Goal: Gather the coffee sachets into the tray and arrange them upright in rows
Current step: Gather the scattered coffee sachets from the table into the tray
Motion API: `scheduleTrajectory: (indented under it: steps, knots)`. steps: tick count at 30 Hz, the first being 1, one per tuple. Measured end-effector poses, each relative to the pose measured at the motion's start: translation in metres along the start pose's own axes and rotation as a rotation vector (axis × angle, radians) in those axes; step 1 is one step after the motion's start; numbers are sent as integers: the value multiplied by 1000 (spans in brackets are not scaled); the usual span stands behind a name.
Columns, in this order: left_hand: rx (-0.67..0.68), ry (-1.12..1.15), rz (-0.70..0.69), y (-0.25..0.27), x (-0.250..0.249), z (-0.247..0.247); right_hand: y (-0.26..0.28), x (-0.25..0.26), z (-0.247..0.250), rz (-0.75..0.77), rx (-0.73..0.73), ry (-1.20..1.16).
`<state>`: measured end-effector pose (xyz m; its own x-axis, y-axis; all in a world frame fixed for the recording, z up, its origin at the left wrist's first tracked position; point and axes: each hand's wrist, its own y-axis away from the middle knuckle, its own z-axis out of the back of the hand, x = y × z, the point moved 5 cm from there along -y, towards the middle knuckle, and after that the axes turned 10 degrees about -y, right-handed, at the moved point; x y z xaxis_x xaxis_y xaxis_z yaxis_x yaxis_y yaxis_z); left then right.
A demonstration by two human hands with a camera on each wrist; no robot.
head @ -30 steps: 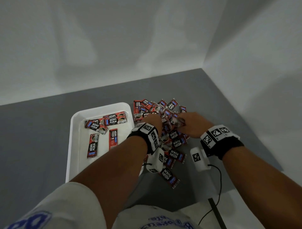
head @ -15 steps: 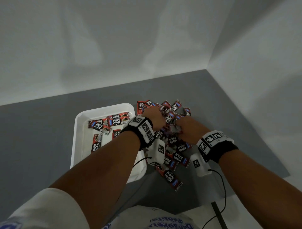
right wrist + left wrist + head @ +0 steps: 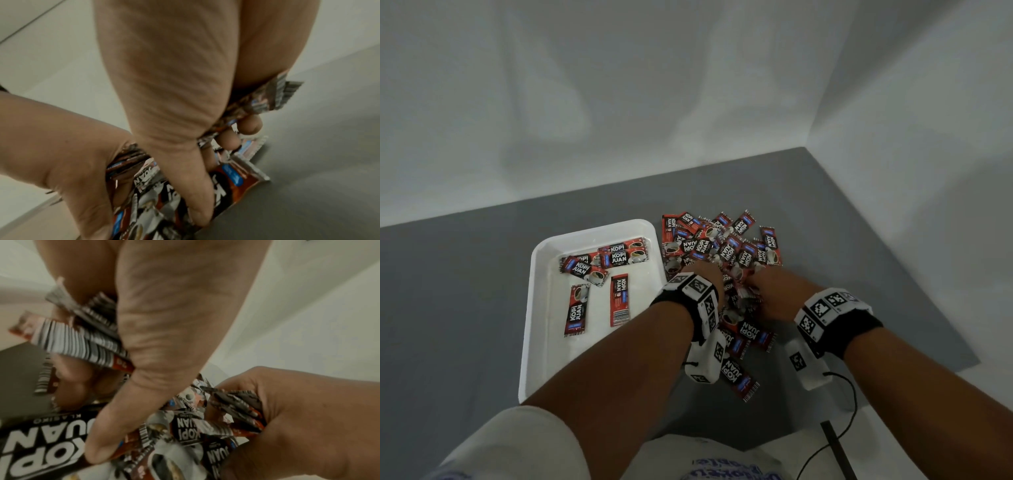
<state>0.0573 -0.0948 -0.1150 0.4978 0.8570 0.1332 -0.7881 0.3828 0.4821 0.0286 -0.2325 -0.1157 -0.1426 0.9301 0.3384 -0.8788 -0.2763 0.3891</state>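
Head view: white tray (image 3: 536, 308) sits on the grey table (image 3: 465, 291), just left of a loose pile of coffee sachets (image 3: 726, 246). Five or so sachets lie flat and scattered in the tray, none upright, no rows yet. Both hands sit close together in the near edge of the pile: left hand (image 3: 707, 274), right hand (image 3: 770, 291). One stray sachet (image 3: 739, 378) lies near the table's front edge, under the left wrist.

Left wrist view: left hand (image 3: 164, 321) is clamped on a fanned bunch of sachets (image 3: 82, 340), thumb pressing down; blurred. Right hand (image 3: 298, 418) shows opposite, also closed round a bunch.

Right wrist view: right hand (image 3: 174, 97) is curled round several sachets (image 3: 273, 99), ends poking out past the fingers (image 3: 249, 124). Left hand (image 3: 61, 154) is beside it, gripping its own stack.

Risks, as judgement: the packs look slick and unevenly stacked, so a bunch could slip or fan out on the lift and drop outside the tray. The forearm could catch the tray rim and shove it. The stray by the edge could get knocked off. Dumped flat, they'd add to the mess instead of standing upright.
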Motion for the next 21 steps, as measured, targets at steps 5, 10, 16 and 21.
scheduleTrajectory:
  steps: [5,10,16,21]
  knots:
    - [-17,72,16,-7,4,0,-1,3,0,24,-24,12]
    - [-73,173,2,-12,13,18,-2,3,17,16,22,-111]
    - [-132,347,84,-16,37,47,-6,2,40,41,-129,-265]
    - [-104,232,55,-13,23,31,-17,9,11,-9,-2,-111]
